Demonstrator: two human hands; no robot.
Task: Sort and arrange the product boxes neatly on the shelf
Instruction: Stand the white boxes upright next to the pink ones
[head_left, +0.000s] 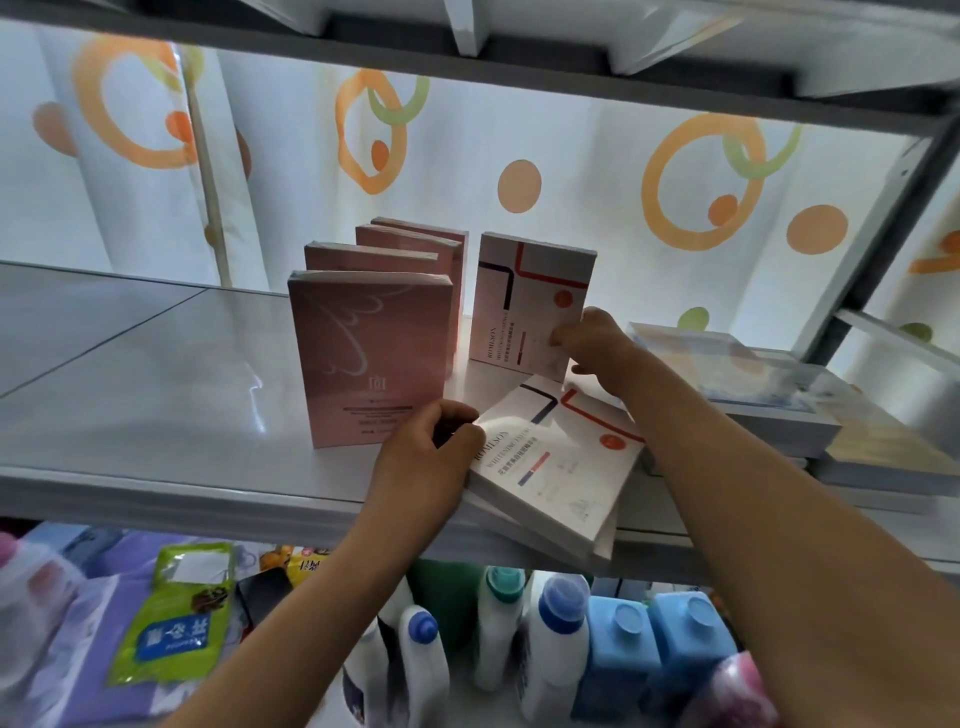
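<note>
on the grey shelf (156, 395) four pink boxes (371, 358) stand upright in a row running from front to back, long axis vertical, broad faces toward the camera, each one partly hidden by the one in front. just right of them a white box (524, 301) with red and dark lines stands upright too, tilted a little, its printed face toward the camera and its lettering running up the left edge.

the right hand (592, 345) reaches in from the right and pinches that standing box at its lower right corner, thumb on the front face, the other fingers curled behind the edge.

in front of it lies a flat box (558, 462) of the same white design, face up, on top of at least one more like it. its long axis runs diagonally, from the near right edge of the shelf toward the back left, and its near end hangs over the shelf's front edge. the left hand (431, 457) grips its left edge, fingers curled over the far corner, thumb along the side.

to the right, a low stack (753, 395) of flat boxes lies on the shelf, blurred. behind hangs a curtain (571, 171) with orange rings. below the shelf stand bottles (561, 639) and a green packet (176, 618).
</note>
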